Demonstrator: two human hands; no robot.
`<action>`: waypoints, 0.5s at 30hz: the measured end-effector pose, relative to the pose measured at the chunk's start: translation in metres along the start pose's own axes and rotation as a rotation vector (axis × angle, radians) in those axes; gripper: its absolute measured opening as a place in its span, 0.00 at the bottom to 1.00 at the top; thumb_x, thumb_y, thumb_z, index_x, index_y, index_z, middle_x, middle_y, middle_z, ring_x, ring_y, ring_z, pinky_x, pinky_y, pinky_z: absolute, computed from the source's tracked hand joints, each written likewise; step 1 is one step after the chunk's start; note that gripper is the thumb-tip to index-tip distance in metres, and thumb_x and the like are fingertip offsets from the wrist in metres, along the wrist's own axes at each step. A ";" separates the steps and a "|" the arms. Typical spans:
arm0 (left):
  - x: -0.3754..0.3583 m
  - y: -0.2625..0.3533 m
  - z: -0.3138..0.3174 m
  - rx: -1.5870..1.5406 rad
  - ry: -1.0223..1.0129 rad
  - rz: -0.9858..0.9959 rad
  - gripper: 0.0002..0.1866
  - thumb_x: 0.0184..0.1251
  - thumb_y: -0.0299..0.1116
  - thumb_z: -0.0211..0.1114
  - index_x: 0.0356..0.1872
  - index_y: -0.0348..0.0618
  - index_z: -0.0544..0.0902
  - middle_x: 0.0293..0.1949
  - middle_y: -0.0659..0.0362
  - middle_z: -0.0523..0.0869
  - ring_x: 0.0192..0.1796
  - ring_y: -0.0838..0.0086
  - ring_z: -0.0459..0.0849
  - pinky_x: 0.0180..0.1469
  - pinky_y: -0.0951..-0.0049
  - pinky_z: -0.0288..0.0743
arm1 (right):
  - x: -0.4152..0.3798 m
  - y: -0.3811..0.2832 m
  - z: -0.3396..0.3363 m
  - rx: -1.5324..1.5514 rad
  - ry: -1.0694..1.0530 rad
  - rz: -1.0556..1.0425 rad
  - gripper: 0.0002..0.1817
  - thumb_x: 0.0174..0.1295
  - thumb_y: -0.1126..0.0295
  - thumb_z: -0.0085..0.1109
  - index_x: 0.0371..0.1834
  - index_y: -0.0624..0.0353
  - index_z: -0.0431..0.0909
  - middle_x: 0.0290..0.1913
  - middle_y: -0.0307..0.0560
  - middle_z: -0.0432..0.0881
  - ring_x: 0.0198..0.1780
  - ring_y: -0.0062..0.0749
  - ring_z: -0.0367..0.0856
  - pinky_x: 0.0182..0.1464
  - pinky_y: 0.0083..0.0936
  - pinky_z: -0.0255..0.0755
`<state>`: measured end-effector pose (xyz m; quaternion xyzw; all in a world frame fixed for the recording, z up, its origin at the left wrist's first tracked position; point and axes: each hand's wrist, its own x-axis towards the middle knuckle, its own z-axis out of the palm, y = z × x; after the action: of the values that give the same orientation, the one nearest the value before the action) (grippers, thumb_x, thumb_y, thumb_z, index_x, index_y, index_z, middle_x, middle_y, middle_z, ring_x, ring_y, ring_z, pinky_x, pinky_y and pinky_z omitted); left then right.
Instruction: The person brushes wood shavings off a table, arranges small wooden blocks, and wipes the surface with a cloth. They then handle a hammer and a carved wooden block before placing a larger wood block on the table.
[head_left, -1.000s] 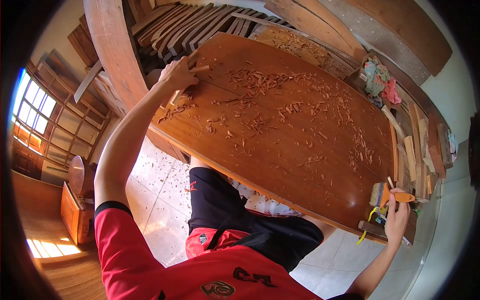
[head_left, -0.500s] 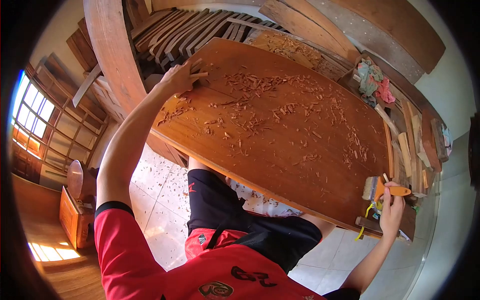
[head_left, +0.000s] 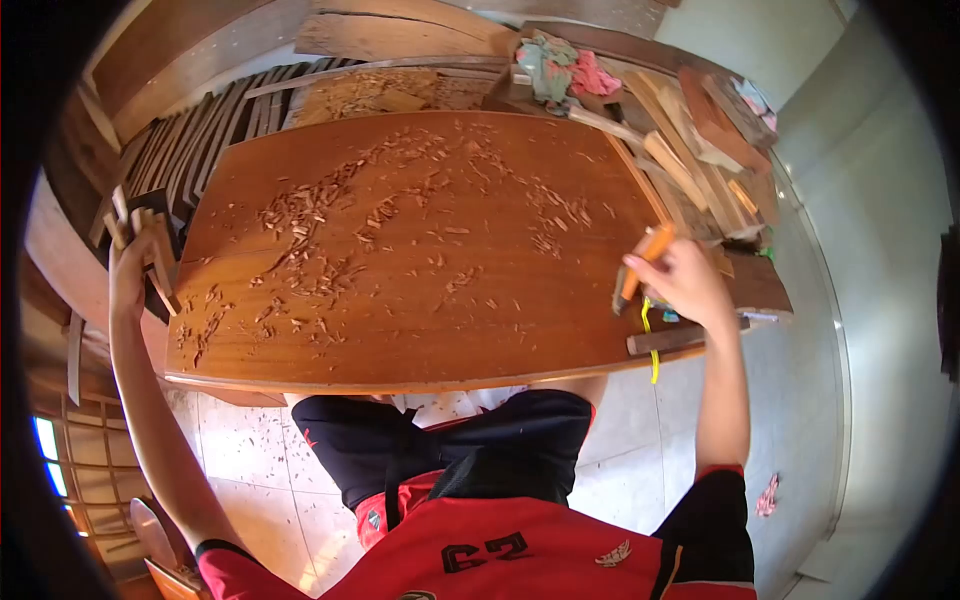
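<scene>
My right hand [head_left: 692, 282] is closed around the orange handle of a flat paintbrush [head_left: 655, 246], over the right side of the brown wooden panel [head_left: 480, 345]. The bristles point down toward the panel; blur hides whether they touch it. Out at the panel's left end, my left hand [head_left: 128, 272] is closed on slim wooden sticks [head_left: 118, 230], whose lower ends I cannot make out. A dark box-like thing [head_left: 165, 215] is right beside that hand. Reddish wood shavings [head_left: 310, 215] lie scattered across the panel, thickest toward the upper left.
A short wood block [head_left: 680, 338] and a yellow strap [head_left: 653, 365] lie at the right front edge. Wood offcuts [head_left: 685, 150] and crumpled rags [head_left: 548, 68] sit behind on the right. Stacked dark slats [head_left: 215, 135] stand at the back left. My knees are under the front edge.
The view has swung round to the left. My right hand has brought the brush from the right front corner inward over the panel and tipped its bristles down. My left hand still holds the sticks.
</scene>
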<state>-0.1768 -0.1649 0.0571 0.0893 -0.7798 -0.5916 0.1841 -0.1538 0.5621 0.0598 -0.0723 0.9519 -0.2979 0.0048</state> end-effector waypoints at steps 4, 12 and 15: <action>-0.021 -0.021 0.016 -0.580 0.124 -0.125 0.19 0.72 0.37 0.66 0.59 0.43 0.80 0.49 0.60 0.86 0.48 0.75 0.85 0.49 0.74 0.80 | 0.037 -0.025 0.042 0.170 -0.028 -0.017 0.19 0.69 0.57 0.68 0.37 0.67 0.83 0.25 0.46 0.86 0.24 0.25 0.86 0.28 0.24 0.78; -0.123 -0.061 0.054 -0.970 0.099 -0.010 0.25 0.76 0.35 0.60 0.70 0.41 0.70 0.60 0.53 0.81 0.57 0.69 0.84 0.50 0.66 0.86 | 0.065 -0.025 0.006 -0.103 0.207 -0.097 0.19 0.68 0.55 0.66 0.37 0.65 0.85 0.26 0.49 0.86 0.29 0.34 0.85 0.34 0.33 0.75; -0.152 -0.074 0.062 -1.351 -0.185 0.086 0.24 0.76 0.33 0.57 0.70 0.40 0.68 0.66 0.55 0.74 0.64 0.67 0.78 0.51 0.59 0.87 | 0.079 -0.002 -0.001 -0.313 0.143 0.037 0.21 0.67 0.54 0.67 0.36 0.66 0.84 0.27 0.51 0.87 0.30 0.38 0.86 0.35 0.35 0.76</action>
<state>-0.0678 -0.0760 -0.0554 -0.1269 -0.2549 -0.9459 0.1555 -0.2321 0.5501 0.0649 -0.0335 0.9857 -0.1501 -0.0688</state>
